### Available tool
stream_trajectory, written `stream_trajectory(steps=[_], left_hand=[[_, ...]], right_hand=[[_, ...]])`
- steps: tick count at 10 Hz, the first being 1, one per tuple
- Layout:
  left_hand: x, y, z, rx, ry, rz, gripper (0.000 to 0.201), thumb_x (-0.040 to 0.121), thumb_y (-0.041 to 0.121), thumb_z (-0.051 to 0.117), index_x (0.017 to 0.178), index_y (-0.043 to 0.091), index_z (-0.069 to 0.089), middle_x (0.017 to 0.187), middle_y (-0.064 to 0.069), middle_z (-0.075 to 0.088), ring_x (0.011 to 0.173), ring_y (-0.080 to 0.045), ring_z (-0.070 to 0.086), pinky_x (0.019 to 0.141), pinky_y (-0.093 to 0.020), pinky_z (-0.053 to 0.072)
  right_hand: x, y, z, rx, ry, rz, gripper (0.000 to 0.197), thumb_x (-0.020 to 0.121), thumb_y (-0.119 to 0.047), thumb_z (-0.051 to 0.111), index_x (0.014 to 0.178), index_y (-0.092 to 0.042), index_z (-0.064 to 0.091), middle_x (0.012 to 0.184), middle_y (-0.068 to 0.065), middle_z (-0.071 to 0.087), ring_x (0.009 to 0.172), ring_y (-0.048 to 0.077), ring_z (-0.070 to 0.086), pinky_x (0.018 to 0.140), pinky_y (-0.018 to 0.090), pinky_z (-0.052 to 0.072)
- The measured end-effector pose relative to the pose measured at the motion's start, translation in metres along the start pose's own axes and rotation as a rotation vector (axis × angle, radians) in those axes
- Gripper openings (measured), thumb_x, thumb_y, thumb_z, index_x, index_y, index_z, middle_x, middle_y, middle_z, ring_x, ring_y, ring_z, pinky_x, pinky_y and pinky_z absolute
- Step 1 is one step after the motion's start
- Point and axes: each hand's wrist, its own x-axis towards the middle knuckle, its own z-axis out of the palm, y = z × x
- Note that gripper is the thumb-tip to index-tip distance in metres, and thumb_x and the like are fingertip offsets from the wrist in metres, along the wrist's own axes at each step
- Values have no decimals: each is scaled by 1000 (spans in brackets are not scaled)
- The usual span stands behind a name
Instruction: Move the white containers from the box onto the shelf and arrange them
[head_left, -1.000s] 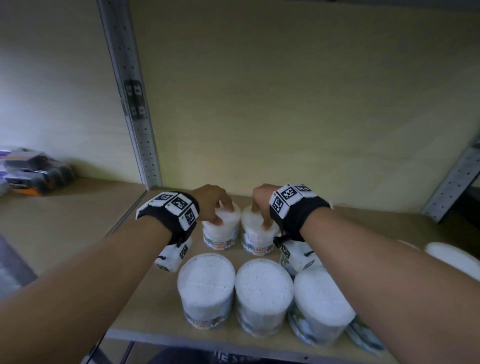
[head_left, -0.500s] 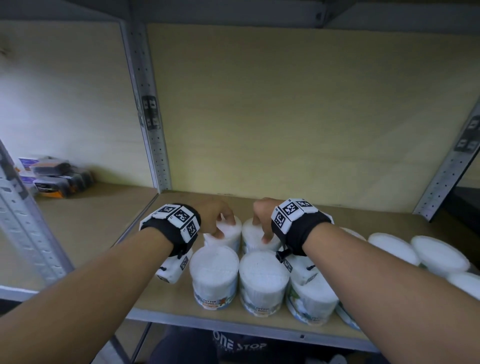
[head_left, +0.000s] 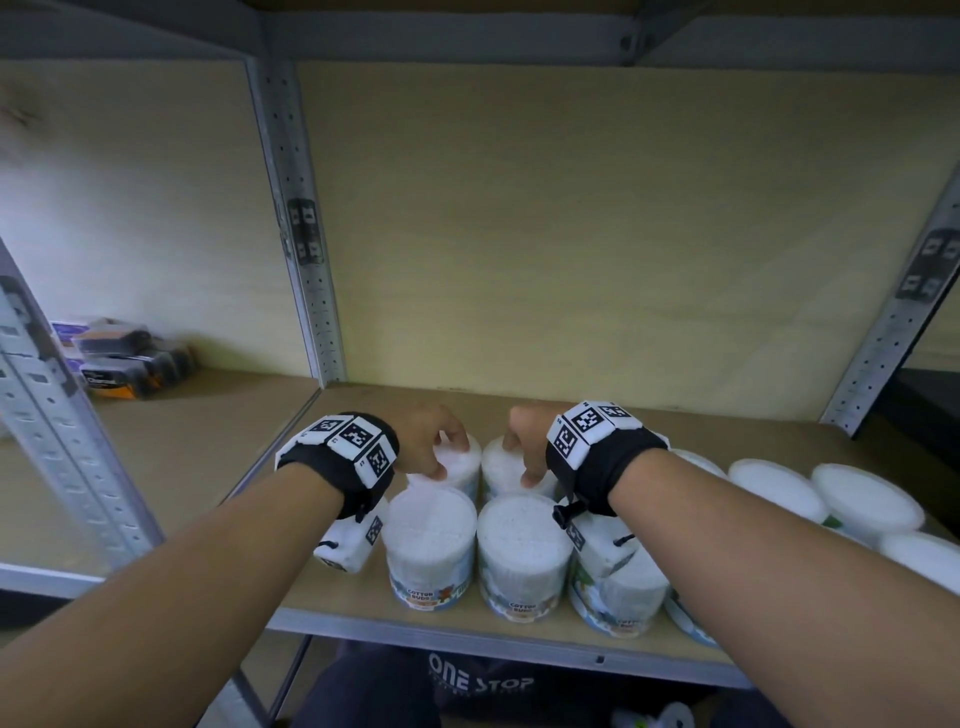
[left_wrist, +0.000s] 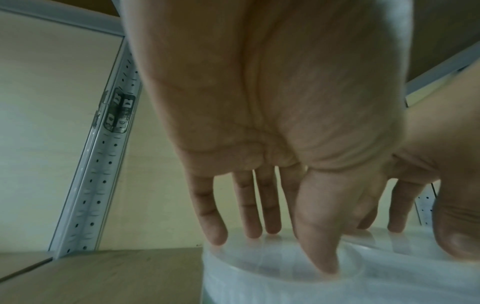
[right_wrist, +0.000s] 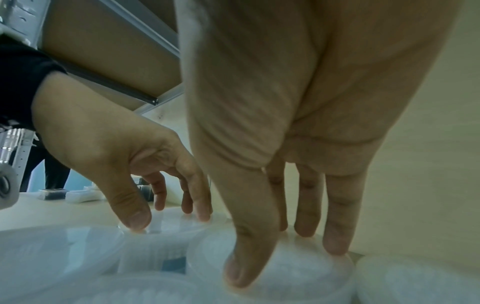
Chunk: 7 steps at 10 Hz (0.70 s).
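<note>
Several white round containers of cotton buds stand on the wooden shelf (head_left: 701, 431). My left hand (head_left: 449, 457) grips the lid of the back-left container (head_left: 460, 467) from above, with the fingers on the far rim and the thumb on the near side (left_wrist: 291, 251). Just beside it, my right hand (head_left: 519, 462) holds the back-right container (head_left: 498, 470) in the same top grip (right_wrist: 285, 259). Both containers stand upright on the board, directly behind a front row of three: one (head_left: 431, 545), another (head_left: 522, 551) and a third (head_left: 623, 587). No box is in view.
More white containers (head_left: 779, 488) fill the shelf's right side. Grey perforated uprights stand at the back left (head_left: 304, 260), back right (head_left: 893, 322) and front left (head_left: 57, 431). Dark packets (head_left: 130, 358) lie on the neighbouring left shelf. Bare board stretches behind the hands.
Both hands stay on the two back containers, side by side. My head view has tilted up and back, bringing the upper shelf and the right-hand containers into sight.
</note>
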Motion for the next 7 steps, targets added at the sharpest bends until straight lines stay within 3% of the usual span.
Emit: stream_trajectory(steps=[1,2,5,7], left_hand=[[0,6,1,-4,11,-46,47,82,26,67,128,26,54,131,6,52,112,-13,54,87,-22,43],[0,17,1,16,63,-48,47,86,27,63,132,23,52,131,3,53,113,-15,54,83,-20,39],[9,67,8,-73,117,-65,47,89,26,61,133,12,51,134,-5,55,119,-21,53,97,-28,42],[9,100,13,-100,83,-54,50,90,33,59,135,14,50,139,-4,51,124,-21,51,101,-31,42]], right_hand=[[-64,-23,-21,113,29,-5,67,60,-33,81,122,-21,57,120,4,65,103,29,65,89,40,53],[-80,-23,-21,224,21,15,59,78,-14,75,133,-6,52,134,9,55,122,27,55,101,34,46],[-134,6,-14,341,152,25,43,88,-26,63,129,-17,58,133,2,58,119,21,57,96,27,44],[-180,35,-6,343,194,71,47,89,-32,61,134,-18,54,140,5,52,127,22,50,103,32,41]])
